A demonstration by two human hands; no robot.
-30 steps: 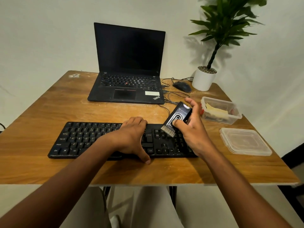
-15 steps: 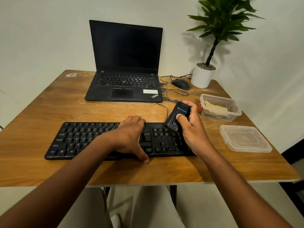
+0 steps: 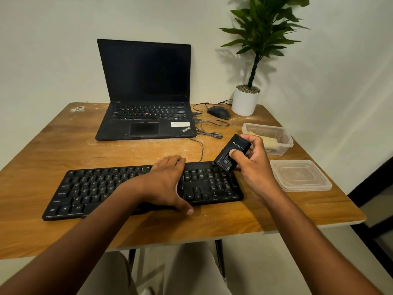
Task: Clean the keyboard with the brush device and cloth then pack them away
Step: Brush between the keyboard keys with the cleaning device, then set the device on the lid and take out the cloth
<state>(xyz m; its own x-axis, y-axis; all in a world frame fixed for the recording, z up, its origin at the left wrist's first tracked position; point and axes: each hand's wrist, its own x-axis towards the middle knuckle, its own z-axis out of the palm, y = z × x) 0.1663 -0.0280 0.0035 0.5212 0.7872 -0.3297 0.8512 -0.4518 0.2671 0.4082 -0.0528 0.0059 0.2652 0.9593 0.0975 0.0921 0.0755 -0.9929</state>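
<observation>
A black keyboard [image 3: 91,188] lies along the front of the wooden table [image 3: 53,145]. My left hand [image 3: 168,184] rests flat on its middle, thumb at the front edge. My right hand [image 3: 253,165] grips the black brush device [image 3: 230,153] above the keyboard's right end, thumb on its face; no bristles show. A pale yellow cloth [image 3: 268,139] lies in the clear plastic container [image 3: 287,143] just behind my right hand.
The container's clear lid [image 3: 299,175] lies at the table's right edge. Behind the keyboard stand an open black laptop [image 3: 146,92], a mouse [image 3: 219,112] with loose cables [image 3: 208,130], and a potted plant [image 3: 246,99] at the back right corner.
The brush's pale bristles, visible a second ago, no longer show. My right hand has lifted the device a little up and back from the keys. My left hand stays on the keyboard.
</observation>
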